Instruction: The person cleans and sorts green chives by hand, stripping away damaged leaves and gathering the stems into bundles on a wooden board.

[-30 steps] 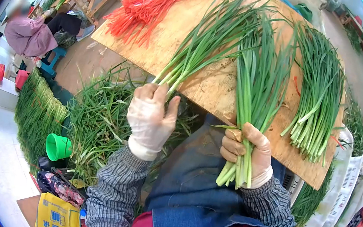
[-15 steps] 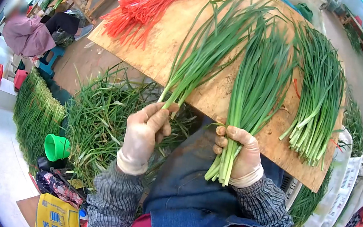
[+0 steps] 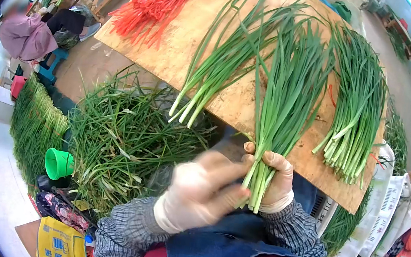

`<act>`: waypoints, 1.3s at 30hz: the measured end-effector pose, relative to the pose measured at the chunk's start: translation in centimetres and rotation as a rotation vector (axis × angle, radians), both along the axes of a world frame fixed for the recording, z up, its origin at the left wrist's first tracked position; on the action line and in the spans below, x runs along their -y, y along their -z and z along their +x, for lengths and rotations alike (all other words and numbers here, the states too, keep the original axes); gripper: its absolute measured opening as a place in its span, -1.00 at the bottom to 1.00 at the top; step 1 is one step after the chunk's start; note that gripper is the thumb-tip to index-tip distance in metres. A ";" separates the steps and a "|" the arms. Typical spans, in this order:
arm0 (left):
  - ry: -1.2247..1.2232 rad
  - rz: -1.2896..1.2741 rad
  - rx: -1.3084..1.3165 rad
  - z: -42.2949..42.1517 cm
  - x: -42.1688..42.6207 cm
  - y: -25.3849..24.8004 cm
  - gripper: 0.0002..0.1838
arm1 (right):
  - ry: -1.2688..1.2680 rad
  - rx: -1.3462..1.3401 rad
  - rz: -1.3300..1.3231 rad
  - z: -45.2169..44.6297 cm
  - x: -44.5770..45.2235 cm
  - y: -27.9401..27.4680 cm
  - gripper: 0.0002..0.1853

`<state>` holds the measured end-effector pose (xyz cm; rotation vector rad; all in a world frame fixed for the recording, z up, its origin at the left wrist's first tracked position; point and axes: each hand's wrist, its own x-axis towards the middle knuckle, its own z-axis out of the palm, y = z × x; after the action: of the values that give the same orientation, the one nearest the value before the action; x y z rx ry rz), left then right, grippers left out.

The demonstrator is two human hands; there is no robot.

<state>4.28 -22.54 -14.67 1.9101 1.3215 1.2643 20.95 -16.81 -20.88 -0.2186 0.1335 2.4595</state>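
My right hand (image 3: pixel 277 183), in a thin whitish glove, is wrapped round the lower stems of a bunch of long green leafy stalks (image 3: pixel 292 88) whose leaves lie on the wooden board (image 3: pixel 172 66). My left hand (image 3: pixel 205 189), gloved too and blurred by motion, is at the stem ends just left of my right hand; whether its fingers hold a stalk is unclear. A smaller loose group of stalks (image 3: pixel 224 68) lies on the board to the left, its white ends past the edge. On the right lies a thicker bunch (image 3: pixel 356 107).
Red plastic strips (image 3: pixel 154 5) lie at the board's far left. Below the board is a heap of loose leaves (image 3: pixel 120 137), with a green bucket (image 3: pixel 58 164) beside it. A seated person (image 3: pixel 27 35) is at the upper left. White crates (image 3: pixel 383 206) stand at the right.
My left hand has let go of the left group of stalks and moved right and down to the stem ends at my right hand. My right hand keeps its hold on the bunch.
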 end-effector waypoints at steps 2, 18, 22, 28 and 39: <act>-0.174 -0.181 0.179 -0.5 -0.8 1.7 -0.63 | 0.088 0.149 0.063 -0.3 0.4 -0.6 -0.54; -0.494 -0.599 0.320 -8.4 4.9 -1.5 -0.85 | -0.048 0.180 0.126 -0.9 1.2 -0.4 -0.36; -0.462 -0.635 0.333 -7.9 5.1 -2.2 -0.90 | -0.078 0.364 0.206 -0.6 1.1 -1.1 -0.35; -0.641 -0.275 -0.383 -11.7 6.7 0.0 -0.66 | 0.030 0.284 0.168 -1.0 0.8 -1.1 -0.38; 0.055 -0.609 0.488 1.2 -1.8 3.6 -0.55 | 0.156 0.295 0.124 -0.6 1.2 0.0 -0.43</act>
<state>5.52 -20.77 -18.24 1.1230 1.1960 1.0468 20.32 -17.98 -20.91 -0.4929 -0.1246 2.2431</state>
